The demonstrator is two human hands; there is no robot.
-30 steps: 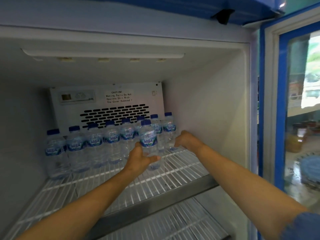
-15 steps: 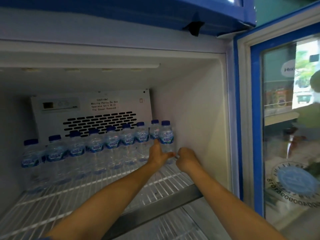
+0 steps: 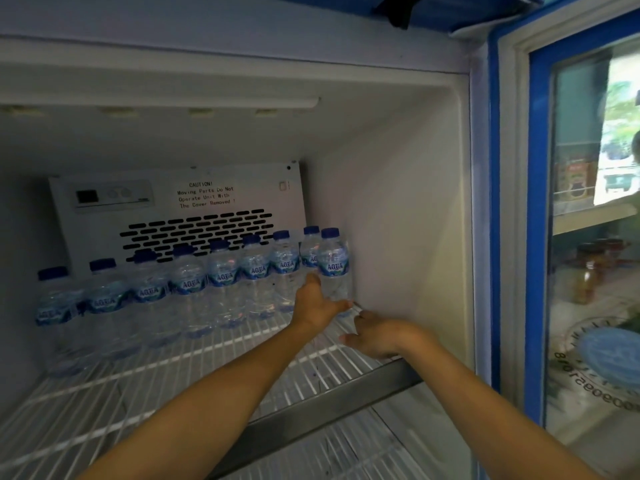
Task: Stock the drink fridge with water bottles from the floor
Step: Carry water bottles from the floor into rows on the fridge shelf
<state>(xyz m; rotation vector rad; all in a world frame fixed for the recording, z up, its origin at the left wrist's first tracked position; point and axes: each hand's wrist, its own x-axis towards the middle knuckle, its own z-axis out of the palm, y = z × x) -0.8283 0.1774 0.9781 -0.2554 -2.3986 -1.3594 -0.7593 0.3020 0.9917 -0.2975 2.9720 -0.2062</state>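
Note:
A row of clear Aqua water bottles (image 3: 221, 275) with blue caps stands along the back of the fridge's top wire shelf (image 3: 194, 362). At the right end, by the side wall, stands one more bottle (image 3: 333, 265) in front of the row's last bottle. My left hand (image 3: 317, 306) holds its lower part, thumb up its left side and fingers across the base. My right hand (image 3: 375, 337) hovers just right of and nearer than the left, over the shelf's right front corner, fingers loosely curled and holding nothing.
The fridge's white right wall (image 3: 398, 220) is close beside the bottle. A vented fan cover (image 3: 194, 209) sits behind the row. The blue-framed glass door (image 3: 536, 237) stands open at right. A lower wire shelf (image 3: 346, 455) shows beneath.
My left hand carried its bottle from the middle of the shelf to the right end by the wall. My right hand let go of the back bottles and drew back toward the shelf front.

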